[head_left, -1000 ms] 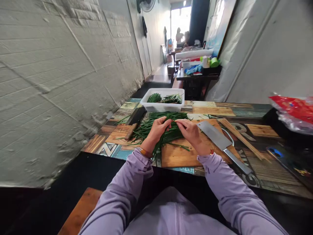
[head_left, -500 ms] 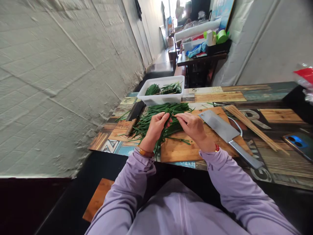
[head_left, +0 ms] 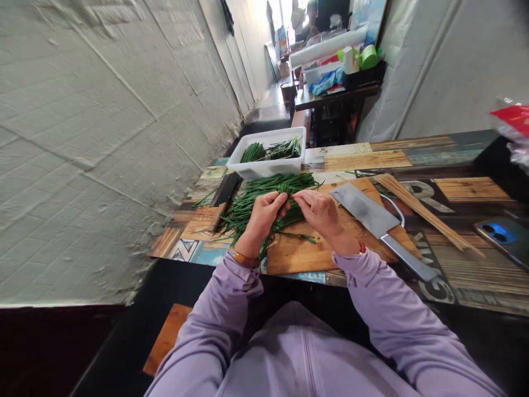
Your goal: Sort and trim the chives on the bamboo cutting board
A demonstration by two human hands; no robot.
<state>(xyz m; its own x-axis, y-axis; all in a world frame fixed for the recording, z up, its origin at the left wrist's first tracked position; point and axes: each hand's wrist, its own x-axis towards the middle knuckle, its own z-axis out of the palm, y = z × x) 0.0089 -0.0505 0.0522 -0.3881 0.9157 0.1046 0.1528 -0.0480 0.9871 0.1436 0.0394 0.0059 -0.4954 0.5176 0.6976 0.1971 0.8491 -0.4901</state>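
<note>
The left hand (head_left: 264, 216) held a bunch of chives (head_left: 252, 207) in a closed grip over the cutting board (head_left: 306, 251) on the counter (head_left: 413, 160), while the right hand (head_left: 320, 212) pinched a blade at the bunch's top. A cleaver (head_left: 372, 215) lay just beside.

A painted brick wall (head_left: 103, 138) flanks the patchwork wooden table (head_left: 372, 160); daylight fills the far doorway (head_left: 285, 10).

The patterned table (head_left: 372, 160) is carrying a cutting board (head_left: 301, 255), chives (head_left: 242, 212) (partly over the board), a white tub (head_left: 268, 166), sticks (head_left: 425, 212) and a phone (head_left: 502, 234).
</note>
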